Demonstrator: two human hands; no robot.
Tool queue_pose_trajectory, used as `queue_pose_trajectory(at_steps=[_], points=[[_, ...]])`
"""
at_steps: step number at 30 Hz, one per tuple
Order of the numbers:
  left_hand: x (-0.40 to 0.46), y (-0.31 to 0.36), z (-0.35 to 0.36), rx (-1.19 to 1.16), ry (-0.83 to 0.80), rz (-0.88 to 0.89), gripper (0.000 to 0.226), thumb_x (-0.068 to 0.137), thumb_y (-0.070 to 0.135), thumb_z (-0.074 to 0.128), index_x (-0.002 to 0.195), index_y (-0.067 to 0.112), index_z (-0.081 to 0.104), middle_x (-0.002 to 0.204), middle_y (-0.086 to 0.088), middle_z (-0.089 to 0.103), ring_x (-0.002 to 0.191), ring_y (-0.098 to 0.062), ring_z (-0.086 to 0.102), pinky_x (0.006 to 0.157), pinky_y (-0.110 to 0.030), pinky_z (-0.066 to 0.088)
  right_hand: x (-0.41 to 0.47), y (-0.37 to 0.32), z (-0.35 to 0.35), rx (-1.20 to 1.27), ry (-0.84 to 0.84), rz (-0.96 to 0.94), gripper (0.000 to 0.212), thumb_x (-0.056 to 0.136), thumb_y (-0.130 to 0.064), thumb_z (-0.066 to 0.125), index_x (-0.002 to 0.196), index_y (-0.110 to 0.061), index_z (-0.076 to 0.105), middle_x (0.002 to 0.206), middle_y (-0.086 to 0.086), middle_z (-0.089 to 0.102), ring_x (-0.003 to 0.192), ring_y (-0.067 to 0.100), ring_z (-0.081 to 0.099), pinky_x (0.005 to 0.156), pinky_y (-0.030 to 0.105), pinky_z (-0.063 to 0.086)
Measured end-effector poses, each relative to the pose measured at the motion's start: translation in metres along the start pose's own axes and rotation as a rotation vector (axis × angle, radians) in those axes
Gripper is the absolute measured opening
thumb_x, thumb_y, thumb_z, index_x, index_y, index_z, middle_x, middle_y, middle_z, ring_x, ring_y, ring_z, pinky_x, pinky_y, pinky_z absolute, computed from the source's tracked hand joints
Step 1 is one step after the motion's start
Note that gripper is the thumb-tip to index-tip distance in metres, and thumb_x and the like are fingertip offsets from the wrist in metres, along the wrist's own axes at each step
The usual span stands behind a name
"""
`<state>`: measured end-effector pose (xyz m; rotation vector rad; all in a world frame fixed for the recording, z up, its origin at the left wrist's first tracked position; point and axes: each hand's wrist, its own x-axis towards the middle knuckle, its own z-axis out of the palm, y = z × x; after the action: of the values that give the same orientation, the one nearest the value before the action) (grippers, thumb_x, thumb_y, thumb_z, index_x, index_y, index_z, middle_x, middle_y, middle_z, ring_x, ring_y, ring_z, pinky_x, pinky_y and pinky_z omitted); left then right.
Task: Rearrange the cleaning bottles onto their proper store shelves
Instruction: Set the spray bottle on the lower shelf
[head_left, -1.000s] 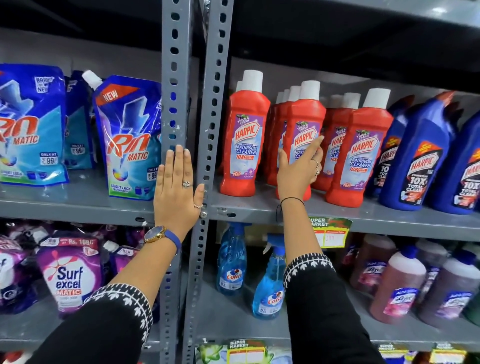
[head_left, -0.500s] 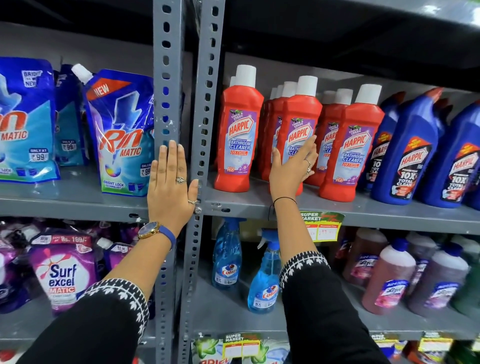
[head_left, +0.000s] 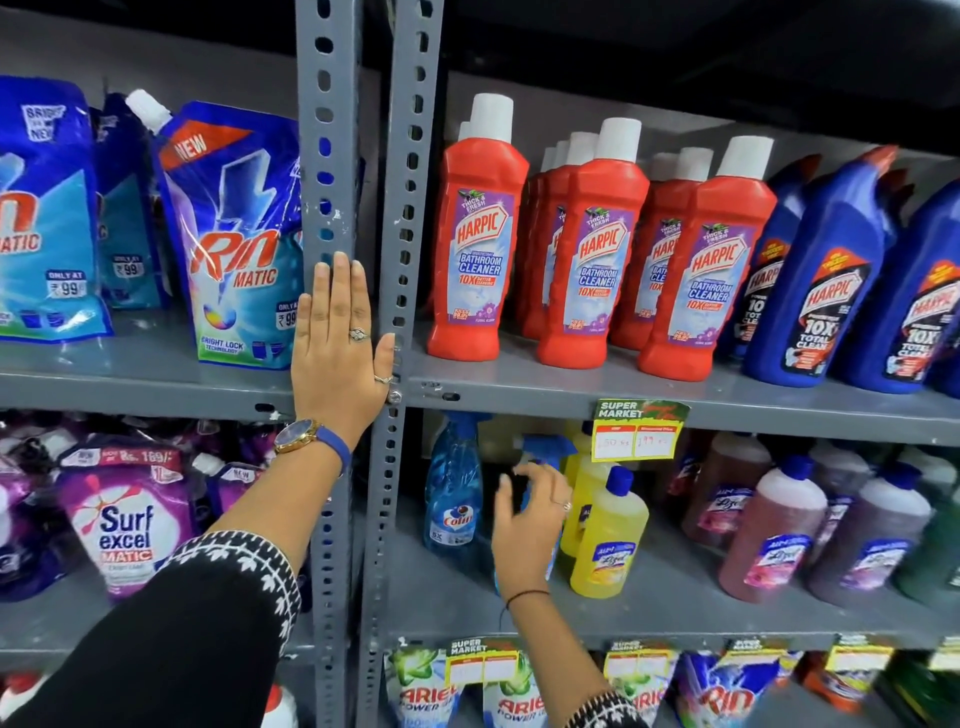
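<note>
My left hand (head_left: 340, 358) lies flat and open against the grey upright (head_left: 328, 208). My right hand (head_left: 530, 519) curls around the blue spray bottle (head_left: 545, 449) on the middle shelf (head_left: 675, 597) (beside the yellow bottle (head_left: 608, 540)); contact unclear.

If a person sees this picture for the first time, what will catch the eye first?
Probably the red Harpic bottles standing in a row on the upper right shelf. Next, the left hand pressed flat against the grey upright post, and the right hand curled around a blue spray bottle one shelf below.
</note>
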<state>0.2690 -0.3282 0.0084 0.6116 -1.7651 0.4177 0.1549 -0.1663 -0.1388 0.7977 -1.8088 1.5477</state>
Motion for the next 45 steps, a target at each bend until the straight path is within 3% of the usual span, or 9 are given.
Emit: queue_pose_trajectory(at_steps=[4,8,11,14,16,20,24,28,45], points=[[0.000,-0.001,0.001,0.007,0.011,0.004,0.065,0.096,0.033,0.032,0.148,0.001,0.012,0.154,-0.018,0.016,0.142,-0.029,0.009,0.117,-0.032,-0.006,0.004,0.039,-0.011,-0.041,-0.012,0.363,0.039,0.074,-0.015,0.078,0.097,-0.016,0.047,0.099,0.002,0.049,0.099,0.030,0.051,0.082,0.030,0.039],[0.001,-0.001,0.002,0.000,0.019,0.005,0.064,0.097,0.034,0.031,0.149,0.002,0.010,0.154,-0.018,0.016,0.143,-0.028,0.008,0.117,-0.033,-0.004,0.010,0.060,-0.014,-0.008,-0.197,0.546,0.076,0.068,-0.024,0.084,0.131,-0.009,0.044,0.128,0.009,0.055,0.120,0.026,0.050,0.100,0.037,0.042],[0.000,-0.002,0.003,0.003,0.017,0.009,0.064,0.097,0.034,0.031,0.149,0.002,0.010,0.154,-0.018,0.016,0.143,-0.028,0.007,0.117,-0.033,-0.005,0.010,0.069,-0.013,-0.030,-0.298,0.584,0.068,0.071,-0.017,0.082,0.129,-0.009,0.048,0.126,0.010,0.061,0.112,0.028,0.059,0.092,0.034,0.049],[0.000,-0.001,0.002,0.013,0.013,0.008,0.064,0.097,0.034,0.031,0.149,0.001,0.010,0.154,-0.018,0.017,0.143,-0.027,0.007,0.117,-0.033,-0.005,0.013,0.069,-0.015,-0.097,-0.325,0.600,0.045,0.072,-0.017,0.081,0.111,-0.010,0.060,0.104,0.010,0.070,0.085,0.024,0.064,0.067,0.023,0.043],[0.000,-0.001,0.002,0.018,0.014,0.010,0.065,0.097,0.034,0.032,0.148,0.001,0.011,0.154,-0.018,0.017,0.143,-0.026,0.007,0.117,-0.033,-0.005,0.015,0.066,-0.015,-0.133,-0.338,0.594,0.041,0.071,-0.018,0.082,0.106,-0.010,0.062,0.098,0.009,0.071,0.075,0.018,0.058,0.063,0.023,0.040],[0.000,-0.002,0.002,0.021,0.028,0.012,0.064,0.097,0.034,0.032,0.148,0.000,0.014,0.153,-0.019,0.018,0.142,-0.027,0.008,0.117,-0.033,-0.004,0.010,0.053,-0.008,-0.174,-0.377,0.531,0.046,0.069,-0.025,0.083,0.108,-0.011,0.064,0.101,0.008,0.072,0.085,0.025,0.065,0.071,0.027,0.050],[0.000,-0.002,0.002,0.013,0.029,0.015,0.064,0.097,0.034,0.032,0.148,0.000,0.014,0.153,-0.019,0.018,0.142,-0.028,0.009,0.117,-0.032,-0.005,0.004,0.029,0.008,-0.167,-0.437,0.479,0.054,0.066,-0.035,0.084,0.112,-0.016,0.063,0.102,0.004,0.072,0.089,0.022,0.067,0.070,0.024,0.050],[0.000,-0.001,0.002,0.019,0.028,0.014,0.064,0.097,0.034,0.032,0.148,-0.001,0.015,0.153,-0.019,0.019,0.142,-0.028,0.009,0.117,-0.032,-0.005,-0.002,0.010,0.026,-0.169,-0.496,0.467,0.052,0.065,-0.043,0.083,0.106,-0.019,0.061,0.101,0.003,0.071,0.089,0.020,0.067,0.073,0.035,0.058],[-0.001,0.000,-0.002,0.006,0.026,-0.004,0.063,0.097,0.033,0.034,0.147,-0.001,0.016,0.153,-0.019,0.020,0.141,-0.030,0.013,0.117,-0.032,-0.005,-0.019,0.014,0.033,-0.281,-0.605,0.438,0.060,0.067,-0.049,0.079,0.108,-0.019,0.048,0.112,0.003,0.062,0.103,0.025,0.060,0.078,0.039,0.053]])
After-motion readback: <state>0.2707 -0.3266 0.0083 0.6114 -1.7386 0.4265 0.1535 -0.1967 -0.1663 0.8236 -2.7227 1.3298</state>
